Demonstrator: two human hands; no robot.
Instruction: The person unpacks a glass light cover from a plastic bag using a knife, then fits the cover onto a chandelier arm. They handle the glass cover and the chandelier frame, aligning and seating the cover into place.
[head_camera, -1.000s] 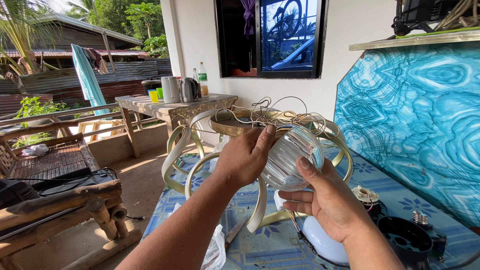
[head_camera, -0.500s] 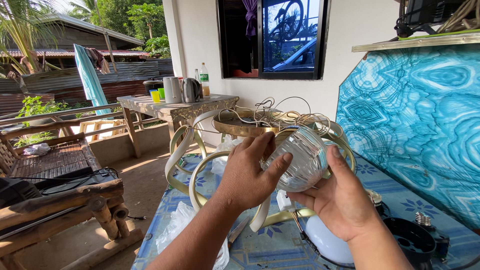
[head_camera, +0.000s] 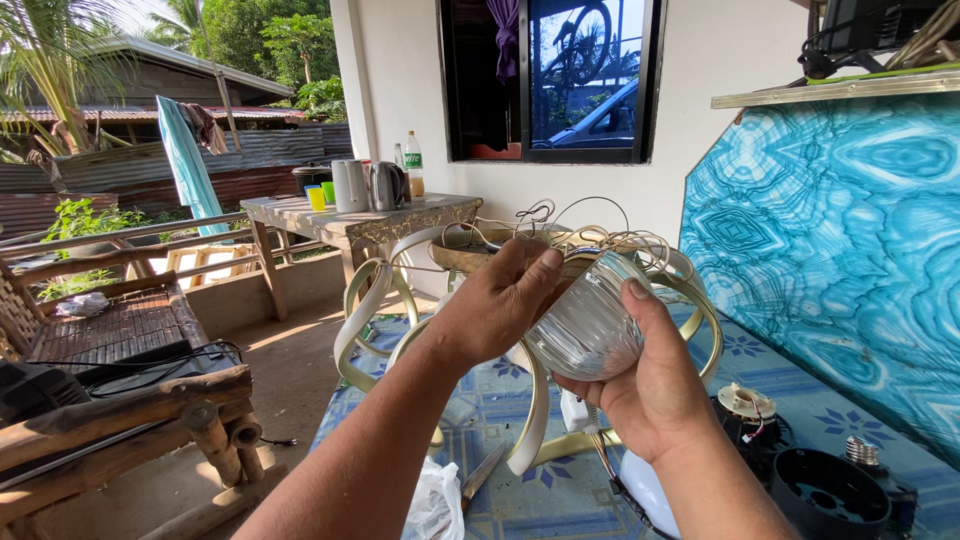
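Left hand (head_camera: 500, 305) lower on ribbed glass shade (head_camera: 590, 325), both hands' grip around it, right hand (head_camera: 650, 390) beneath.

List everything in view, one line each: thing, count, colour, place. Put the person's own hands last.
glass lamp shade: one, clear ribbed, held between both hands
chandelier frame: one, cream and gold with loose wires, on the near table behind the shade
near table: one, blue patterned cloth, under the frame
black lamp sockets: two or so, lower right of the table
plastic bag: one, white, bottom edge
far table: one, pale, by the wall
kettles: two, silvery, on the far table
cups: two, yellow-green, beside them
bottle: one, on the far table
wooden bench: one, brown, left
left hand: one, on the shade's left side
right hand: one, cupping the shade from below
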